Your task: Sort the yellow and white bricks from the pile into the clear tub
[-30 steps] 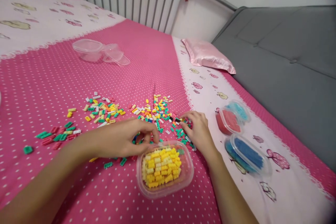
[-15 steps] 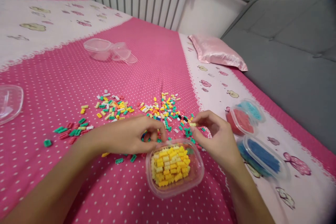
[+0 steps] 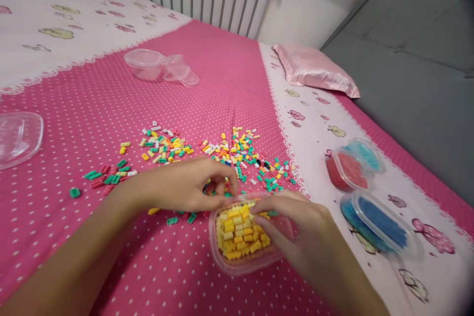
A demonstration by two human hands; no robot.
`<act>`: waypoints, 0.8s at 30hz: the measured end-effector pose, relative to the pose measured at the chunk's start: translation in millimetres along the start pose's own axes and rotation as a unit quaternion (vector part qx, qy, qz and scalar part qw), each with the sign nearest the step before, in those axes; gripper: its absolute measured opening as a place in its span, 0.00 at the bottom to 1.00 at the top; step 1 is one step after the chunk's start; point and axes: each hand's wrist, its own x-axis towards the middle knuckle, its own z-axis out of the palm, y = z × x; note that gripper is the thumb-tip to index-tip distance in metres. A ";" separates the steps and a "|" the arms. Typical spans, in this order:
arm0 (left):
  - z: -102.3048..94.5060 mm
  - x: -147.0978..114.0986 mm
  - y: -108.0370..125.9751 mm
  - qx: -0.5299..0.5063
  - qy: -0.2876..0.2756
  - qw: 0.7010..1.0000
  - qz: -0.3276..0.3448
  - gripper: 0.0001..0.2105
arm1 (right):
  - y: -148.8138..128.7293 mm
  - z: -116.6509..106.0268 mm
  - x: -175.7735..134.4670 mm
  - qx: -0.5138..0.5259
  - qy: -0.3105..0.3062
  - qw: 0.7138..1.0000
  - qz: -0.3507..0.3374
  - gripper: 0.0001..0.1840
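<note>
A clear plastic container (image 3: 231,267) holds many small yellow and pale yellow toy bricks (image 3: 239,229), with a bit of green inside on the right. My left hand (image 3: 200,182) has its fingers curled and its thumb against the container's far left rim, gripping there. Over the container, my right hand (image 3: 296,222) is pinched, thumb and forefinger close together at the top of the yellow bricks. A pale yellow brick is at those fingertips, mostly hidden by them. Behind both hands lie scattered loose bricks (image 3: 168,148) in green, white, yellow, red and other colours.
To the right stand tubs of red pieces (image 3: 348,170), light blue pieces (image 3: 365,155) and dark blue pieces (image 3: 383,219). Clear empty containers (image 3: 144,59) lie farther back, and a clear lid or tub (image 3: 20,138) at left. A pink pillow (image 3: 314,71) rests near the grey headboard (image 3: 414,49).
My right hand has moved left and toward me with the pale yellow brick, from the loose bricks to over the container. My left hand stays at the rim; the view has shifted slightly.
</note>
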 end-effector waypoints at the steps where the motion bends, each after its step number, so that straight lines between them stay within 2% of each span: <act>1: 0.0 -0.1 0.3 -0.003 -0.002 1.000 -0.001 0.09 | -1.8 3.1 -0.2 0.011 0.005 1.000 -0.005 0.07; 8: -0.5 -1.2 2.4 -0.001 -0.005 1.000 -0.007 0.10 | -11.0 30.8 -2.2 -0.051 0.069 0.996 0.039 0.13; 13: 0.1 0.5 4.2 0.016 -0.004 1.000 -0.010 0.09 | -16.3 46.0 -2.6 -0.111 0.131 0.984 0.052 0.11; 20: 0.6 -1.1 6.7 -0.008 -0.012 1.000 -0.014 0.09 | -13.9 44.8 -4.0 -0.111 0.119 0.986 0.039 0.16; 24: 1.1 -1.3 5.9 -0.006 -0.010 1.000 -0.011 0.09 | -14.2 43.6 -6.1 -0.108 0.116 0.987 0.036 0.14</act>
